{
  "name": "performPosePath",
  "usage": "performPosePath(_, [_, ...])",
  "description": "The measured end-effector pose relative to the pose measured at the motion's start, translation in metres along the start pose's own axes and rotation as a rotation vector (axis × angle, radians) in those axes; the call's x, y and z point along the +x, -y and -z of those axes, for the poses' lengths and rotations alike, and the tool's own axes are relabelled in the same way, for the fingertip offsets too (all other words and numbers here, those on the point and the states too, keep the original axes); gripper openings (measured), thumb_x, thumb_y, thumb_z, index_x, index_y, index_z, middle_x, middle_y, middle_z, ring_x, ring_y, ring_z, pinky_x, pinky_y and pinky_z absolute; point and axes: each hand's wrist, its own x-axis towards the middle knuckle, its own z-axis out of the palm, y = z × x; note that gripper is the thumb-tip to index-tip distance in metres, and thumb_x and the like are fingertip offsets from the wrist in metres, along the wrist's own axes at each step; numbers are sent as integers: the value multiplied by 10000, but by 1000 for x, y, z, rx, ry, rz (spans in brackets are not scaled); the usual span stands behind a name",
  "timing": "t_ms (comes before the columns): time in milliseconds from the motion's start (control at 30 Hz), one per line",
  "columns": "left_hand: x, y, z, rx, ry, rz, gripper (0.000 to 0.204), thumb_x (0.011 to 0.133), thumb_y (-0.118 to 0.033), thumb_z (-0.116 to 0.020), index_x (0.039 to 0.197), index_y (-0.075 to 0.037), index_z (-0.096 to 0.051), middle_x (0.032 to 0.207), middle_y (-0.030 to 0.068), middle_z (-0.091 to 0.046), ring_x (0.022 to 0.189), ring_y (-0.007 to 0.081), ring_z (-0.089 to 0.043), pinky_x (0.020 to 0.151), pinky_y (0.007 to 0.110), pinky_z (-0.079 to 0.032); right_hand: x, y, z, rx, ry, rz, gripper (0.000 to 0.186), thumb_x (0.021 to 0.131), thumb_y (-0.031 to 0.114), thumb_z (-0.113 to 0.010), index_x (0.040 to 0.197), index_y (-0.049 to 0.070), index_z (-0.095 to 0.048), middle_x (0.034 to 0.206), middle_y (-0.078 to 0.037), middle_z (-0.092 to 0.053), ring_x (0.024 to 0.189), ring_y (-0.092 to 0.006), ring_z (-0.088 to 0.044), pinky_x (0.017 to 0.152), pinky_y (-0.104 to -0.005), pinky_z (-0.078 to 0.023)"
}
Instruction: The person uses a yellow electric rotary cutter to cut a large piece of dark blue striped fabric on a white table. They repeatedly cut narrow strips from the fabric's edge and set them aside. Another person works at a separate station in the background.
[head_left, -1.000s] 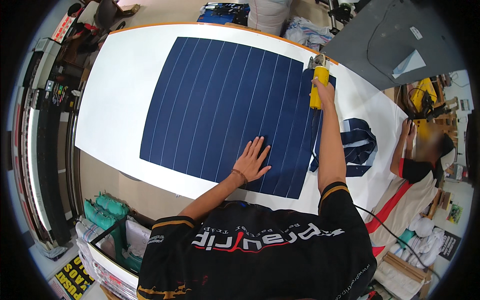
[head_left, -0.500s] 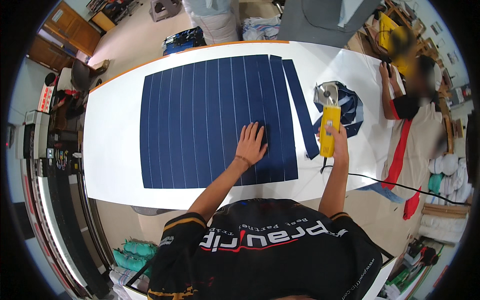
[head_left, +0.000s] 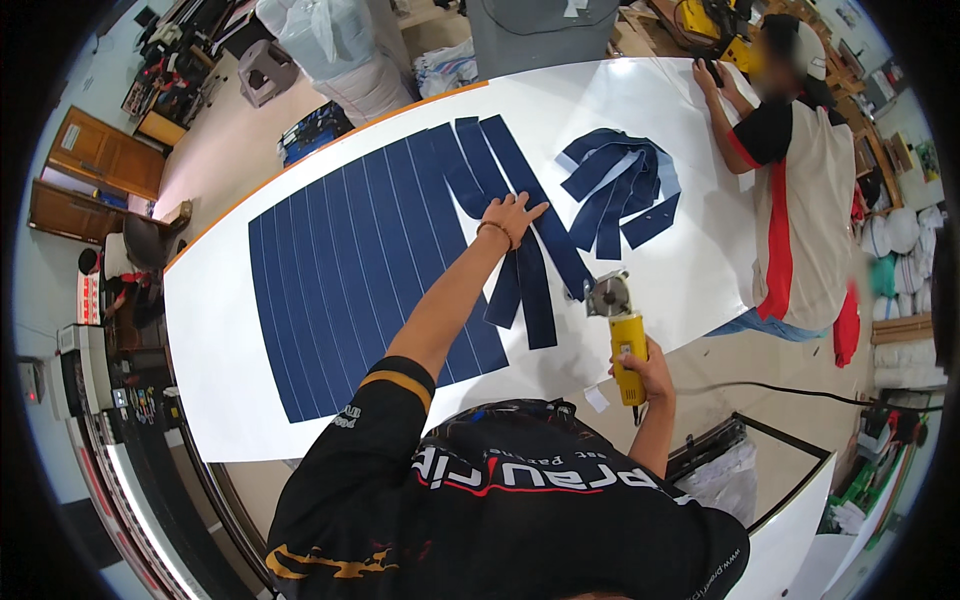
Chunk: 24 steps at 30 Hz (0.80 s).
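My left hand rests with bent, spread fingers on narrow navy fabric strips, some lying crossed and skewed beside a lined navy sheet. My right hand grips a yellow electric cutter, its round blade head near the lower end of a long strip. A tangled heap of navy strips lies to the right on the white tabletop.
A co-worker stands at the table's right end, hands at the edge. Large wrapped white bundles and a grey panel are behind the table. A black cord trails right. A black-framed rack is at lower right.
My left hand moved up onto the right-hand strips, which now lie separated and skewed from the sheet. My right hand drew the cutter back toward my body. The view has turned.
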Motion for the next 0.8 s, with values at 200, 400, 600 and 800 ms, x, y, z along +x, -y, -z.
performPosePath(200, [62,-21,20,-136,6,156,394,903,-176,-768,1295,-147,-735,1373,160,-688,1238,350,-705,978,469,-611,-1,-15,-2,-72,89,-79,545,831,125,-798,1304,-28,-574,993,-143,-714,793,-259,-754,735,-385,-623])
performPosePath(400, [88,-66,97,-734,-529,103,342,851,-90,-680,1187,-72,-744,1236,210,-707,1189,435,-680,1018,502,-571,20,-7,-12,-181,224,-154,552,830,124,-815,1314,-24,-595,1018,-138,-710,797,-240,-746,758,-378,-622])
performPosePath(600, [77,-60,151,-852,-679,-483,686,903,17,-672,1554,-138,-524,1614,182,-506,1514,381,-453,1256,434,-403,46,0,-14,-266,319,-184,498,847,120,-795,1287,-25,-611,1028,-116,-710,799,-213,-741,730,-366,-614])
performPosePath(800, [10,89,-7,-710,-598,255,715,959,-395,-773,1543,-57,-538,1600,238,-510,1503,409,-455,1253,456,-394,60,4,-9,-239,409,-235,560,856,132,-790,1352,-22,-580,1085,-152,-711,805,-234,-747,761,-377,-632])
